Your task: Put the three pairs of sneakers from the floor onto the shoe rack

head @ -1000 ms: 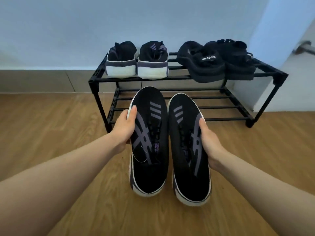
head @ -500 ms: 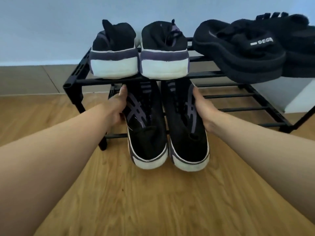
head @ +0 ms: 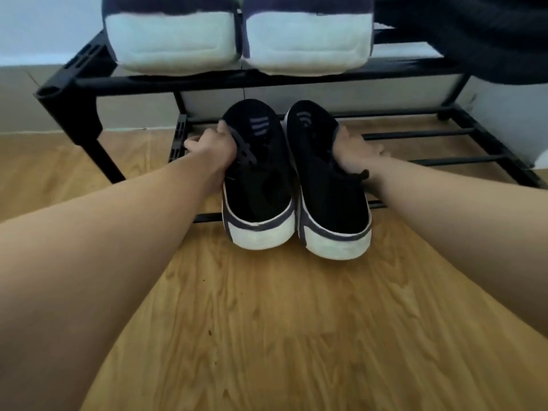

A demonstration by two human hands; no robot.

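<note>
A pair of black sneakers with purple stripes and white soles lies on the lower shelf [head: 430,133] of the black shoe rack [head: 178,83], toes pointing in and heels overhanging the front bar. My left hand [head: 210,145] grips the outer side of the left sneaker [head: 261,185], thumb over its top. My right hand [head: 353,152] rests on the outer side of the right sneaker [head: 326,173], its fingers spread toward the right. Two other pairs sit on the top shelf: one with white heels [head: 237,40] and a black pair [head: 474,34].
The rack stands on a wooden floor [head: 267,321] against a pale wall. The top shelf's front bar runs close above my hands. To the right of the sneakers the lower shelf shows bare bars.
The sneakers went from held in the air before the rack to resting under the top shelf on the lower one. My head has come much closer and lower.
</note>
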